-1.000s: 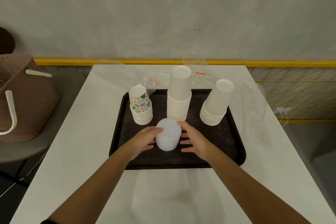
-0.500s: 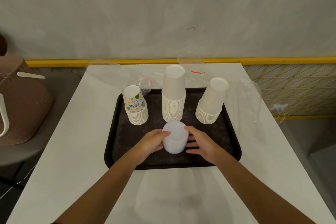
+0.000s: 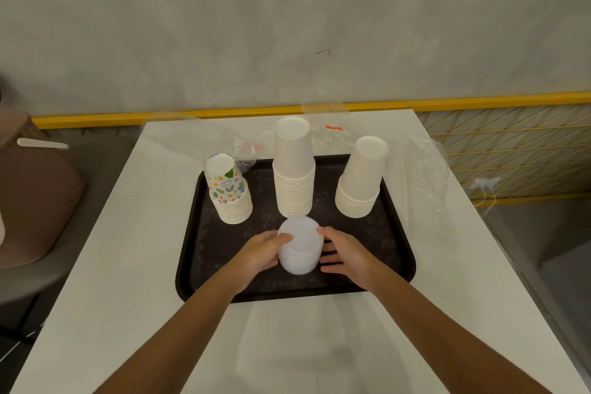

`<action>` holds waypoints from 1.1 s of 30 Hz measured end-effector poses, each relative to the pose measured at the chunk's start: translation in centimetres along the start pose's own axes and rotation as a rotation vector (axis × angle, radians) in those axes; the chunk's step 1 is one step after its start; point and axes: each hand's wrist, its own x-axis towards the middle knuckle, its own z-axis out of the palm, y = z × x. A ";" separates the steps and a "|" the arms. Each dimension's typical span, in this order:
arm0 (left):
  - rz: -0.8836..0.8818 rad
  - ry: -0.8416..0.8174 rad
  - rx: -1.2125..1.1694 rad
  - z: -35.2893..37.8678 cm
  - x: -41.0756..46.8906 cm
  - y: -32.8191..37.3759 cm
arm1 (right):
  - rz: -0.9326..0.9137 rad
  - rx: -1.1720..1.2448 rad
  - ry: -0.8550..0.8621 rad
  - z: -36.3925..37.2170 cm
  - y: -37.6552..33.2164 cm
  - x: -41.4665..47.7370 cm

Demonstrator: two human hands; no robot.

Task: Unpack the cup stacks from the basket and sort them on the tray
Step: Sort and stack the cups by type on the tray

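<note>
1. Presently, the left hand [image 3: 259, 254] wraps the frosted cup stack [image 3: 299, 249] from its 9 o'clock side, with the thumb on the upper edge and the fingers curled round the wall. The right hand [image 3: 347, 254] lies against the 3 o'clock side, fingers fairly straight and spread. This is a steadying press, not a clench.
2. The frosted cup stack stands inverted at 6 o'clock on the tray [image 3: 393, 253], apparently seated on it (the contact line is hidden by the hands).
3. Three other inverted stacks stand on the tray. The patterned stack [image 3: 228, 192] is at 10 o'clock. The tall white stack [image 3: 294, 176] is at 12 o'clock, just beyond the held one. The shorter white stack [image 3: 361, 179] is at 2 o'clock.
4. Off the tray, clear plastic wrap [image 3: 425, 169] lies on the white table [image 3: 128, 265] from 12 to 3 o'clock. The brown basket [image 3: 35, 201] sits beside the table at 9 o'clock.
5. Risks, as judged:
   - The tall white stack is close, and a hand pulled away carelessly could knock it over.
   - An uneven release could tilt the frosted stack or slide it on the tray.
   - Thin plastic probably flexes, so a hard squeeze may jam the nested cups.
6. Materials:
   - The frosted cups are translucent, smooth, short and tapered.
   - The other cups are matte paper with ringed rims.
   - The tray is dark and speckled, with a raised lip and rounded corners.
   - The basket is ribbed, with pale handles.
</note>
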 end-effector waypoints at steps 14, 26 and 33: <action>0.016 -0.006 -0.001 -0.6 -0.5 0.0 | -0.033 -0.092 0.023 0.2 -0.4 -0.7; 0.455 0.259 0.131 1.8 -5.7 4.6 | -0.758 -0.224 0.723 -9.2 -2.8 -3.9; 0.563 0.133 0.256 8.2 -5.8 6.3 | -0.176 -0.866 0.762 -13.7 -1.0 -1.5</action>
